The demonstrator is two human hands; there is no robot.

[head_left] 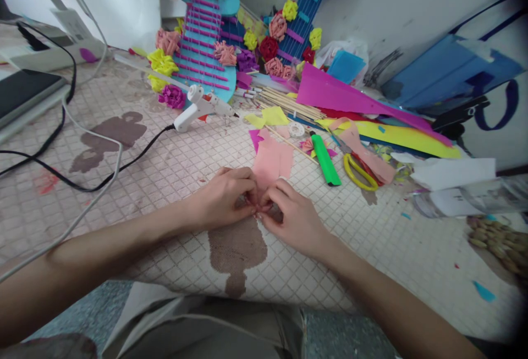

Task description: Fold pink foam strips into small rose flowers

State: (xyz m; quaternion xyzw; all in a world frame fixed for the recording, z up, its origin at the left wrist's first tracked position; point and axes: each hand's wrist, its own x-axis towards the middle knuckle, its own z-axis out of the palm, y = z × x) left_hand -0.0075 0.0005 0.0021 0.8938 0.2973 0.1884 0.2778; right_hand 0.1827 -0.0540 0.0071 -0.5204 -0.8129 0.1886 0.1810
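My left hand (231, 197) and my right hand (295, 216) meet over the patterned tablecloth (330, 287), fingertips pinched together. Between them is a small piece of pink paper (258, 205), mostly hidden by the fingers. Just beyond the fingertips lie flat sheets of salmon-pink paper (273, 155). To the right of these are a bright green roll (325, 160) and scissors with yellow handles (359, 173). A white glue gun (202, 107) rests farther back on the left, its black cord running left.
Behind stand blue paper guitar shapes (206, 45) decorated with crumpled paper flowers (163, 62). Thin wooden sticks (284, 100) and magenta paper (355, 95) lie at the back. A power strip (53, 51) and cables occupy the left; a clear plastic bottle (470, 197) lies on the right.
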